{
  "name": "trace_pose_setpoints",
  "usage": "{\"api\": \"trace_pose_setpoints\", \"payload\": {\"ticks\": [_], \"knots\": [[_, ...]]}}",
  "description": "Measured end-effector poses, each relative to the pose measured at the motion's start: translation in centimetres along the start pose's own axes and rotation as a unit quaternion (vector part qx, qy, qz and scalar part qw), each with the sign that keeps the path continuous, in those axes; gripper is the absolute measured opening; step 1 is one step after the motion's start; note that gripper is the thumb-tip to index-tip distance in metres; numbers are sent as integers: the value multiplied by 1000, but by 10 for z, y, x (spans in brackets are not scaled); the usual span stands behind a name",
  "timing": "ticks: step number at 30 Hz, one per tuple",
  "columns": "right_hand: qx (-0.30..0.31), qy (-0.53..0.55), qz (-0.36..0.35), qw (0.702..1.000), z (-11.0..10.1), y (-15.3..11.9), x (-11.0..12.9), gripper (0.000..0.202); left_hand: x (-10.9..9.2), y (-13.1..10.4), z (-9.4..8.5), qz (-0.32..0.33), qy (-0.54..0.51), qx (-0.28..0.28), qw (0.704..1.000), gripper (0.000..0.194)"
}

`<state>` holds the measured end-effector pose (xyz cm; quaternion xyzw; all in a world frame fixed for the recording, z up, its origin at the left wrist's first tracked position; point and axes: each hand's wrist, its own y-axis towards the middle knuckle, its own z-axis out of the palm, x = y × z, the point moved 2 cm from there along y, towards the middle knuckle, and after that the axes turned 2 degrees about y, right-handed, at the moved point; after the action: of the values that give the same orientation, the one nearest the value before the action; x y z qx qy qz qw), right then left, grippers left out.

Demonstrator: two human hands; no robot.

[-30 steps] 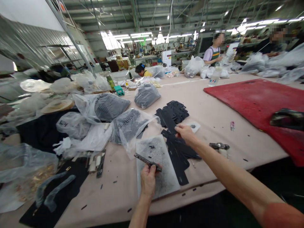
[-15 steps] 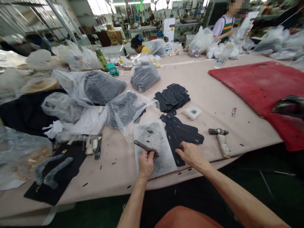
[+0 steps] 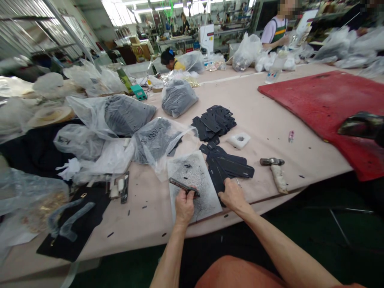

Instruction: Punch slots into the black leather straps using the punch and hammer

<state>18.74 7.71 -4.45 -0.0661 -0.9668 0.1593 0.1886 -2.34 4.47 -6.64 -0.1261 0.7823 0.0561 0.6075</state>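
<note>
My left hand (image 3: 184,207) is closed around a dark metal punch (image 3: 181,185), which lies slantwise over a white board (image 3: 196,172). Black specks and small slivers are scattered on that board. To its right, my right hand (image 3: 234,196) has its fingers bent together at the near end of a black slotted piece (image 3: 214,176), pinching its edge. Several similar black pieces (image 3: 235,166) lie fanned out just beyond the fingers. A hammer (image 3: 277,176) with a wrapped handle rests on the table farther right.
A heap of black pieces (image 3: 213,122) and a small white block (image 3: 239,140) lie beyond the hands. Filled plastic bags (image 3: 159,140) crowd the left. A red board (image 3: 324,104) covers the right side. A co-worker (image 3: 276,32) stands across the table.
My right hand has moved slightly left and down onto the near end of the black piece. The left hand keeps the punch in the same place. The view has shifted a little.
</note>
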Motion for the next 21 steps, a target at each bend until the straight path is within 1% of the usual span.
{"api": "trace_pose_setpoints", "payload": {"ticks": [3,4,6,8,10,12,15,18,19,21], "knots": [[-39,-17,-27,999,2,-6,4,24,0,0,0,12,15,2,1000,26],[-46,-18,-28,998,2,-8,5,24,0,0,0,15,18,1,1000,26],[-53,-3,-15,998,4,-7,4,33,-1,0,0,19,18,-3,1000,25],[-40,40,6,998,5,-4,1,44,-1,0,0,21,14,-5,1000,25],[-9,89,21,996,6,-1,-3,47,-1,-1,0,25,12,-3,1000,25],[6,108,23,994,6,2,-5,42,0,-1,0,30,18,1,999,25],[-3,65,12,998,3,1,-6,27,3,0,-1,34,26,0,999,25],[-8,4,-30,999,-3,2,-3,20,3,0,-2,31,18,-2,999,24],[-16,-8,-58,998,-6,4,-1,22,2,0,-2,30,15,-1,999,23],[-37,-23,-129,991,-15,13,6,38,1,-1,-1,28,15,-1,1000,23]]}}
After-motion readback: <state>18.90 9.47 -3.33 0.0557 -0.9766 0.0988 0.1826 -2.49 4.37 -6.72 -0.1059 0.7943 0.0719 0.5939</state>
